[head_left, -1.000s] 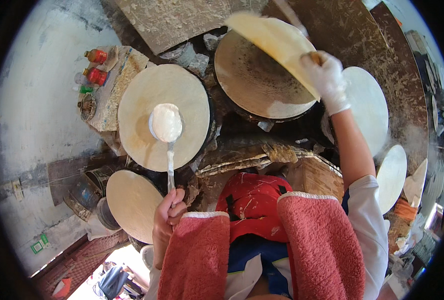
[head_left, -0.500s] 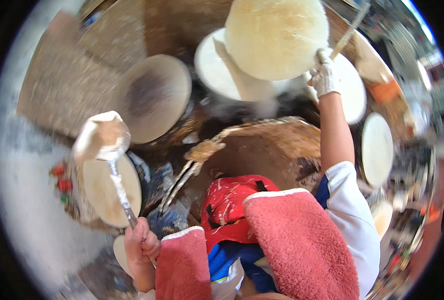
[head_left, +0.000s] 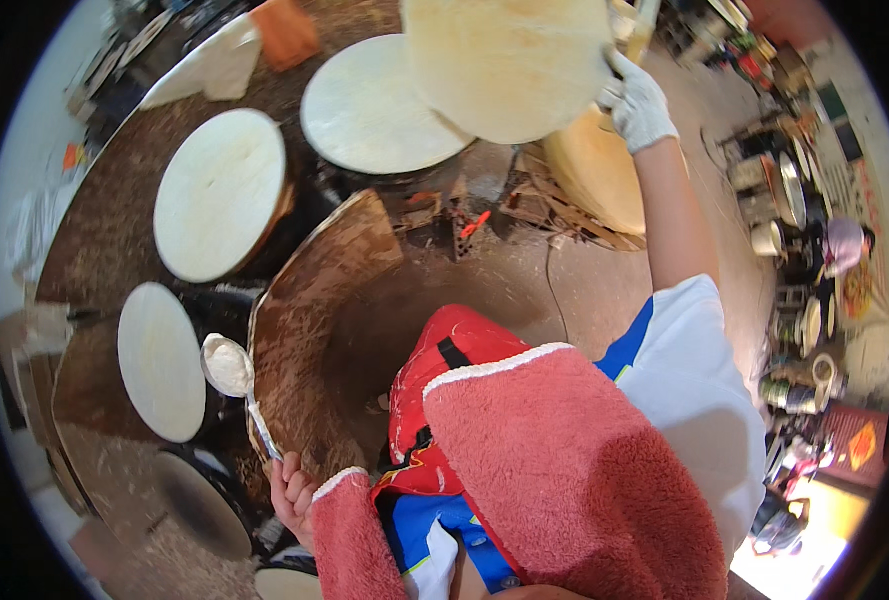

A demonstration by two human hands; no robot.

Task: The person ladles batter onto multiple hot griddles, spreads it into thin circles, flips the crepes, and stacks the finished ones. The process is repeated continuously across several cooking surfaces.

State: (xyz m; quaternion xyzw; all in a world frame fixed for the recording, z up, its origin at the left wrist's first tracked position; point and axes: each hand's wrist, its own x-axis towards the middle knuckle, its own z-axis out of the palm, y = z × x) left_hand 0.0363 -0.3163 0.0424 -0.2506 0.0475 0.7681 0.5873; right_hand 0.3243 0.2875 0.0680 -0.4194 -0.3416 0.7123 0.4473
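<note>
My left hand [head_left: 293, 492] is closed around the handle of a ladle [head_left: 229, 368], whose bowl holds white batter. The ladle hangs between a white-topped round griddle [head_left: 163, 362] and the curved table edge. My right hand [head_left: 639, 105], in a white knitted glove, grips the right edge of a large, thin, pale round pancake [head_left: 513, 65]. A pale stick [head_left: 647, 25] rises beside that hand, partly cut off by the frame. The pancake overlaps another white round sheet [head_left: 370, 105] on a griddle, and its left part stays over it. Below it to the right stands a thick stack of pancakes [head_left: 600, 175].
A curved brown work table [head_left: 305, 300] bends around me. More round griddles sit along it, one white-topped [head_left: 220, 195] and one darkened [head_left: 203, 505]. A wooden stand [head_left: 570, 212] supports the stack. At the far right a person [head_left: 843, 248] is among pots and other goods.
My view and body have turned to the right. The pancake has moved with my right hand toward the stack. My left hand still holds the ladle, now above the table's left edge.
</note>
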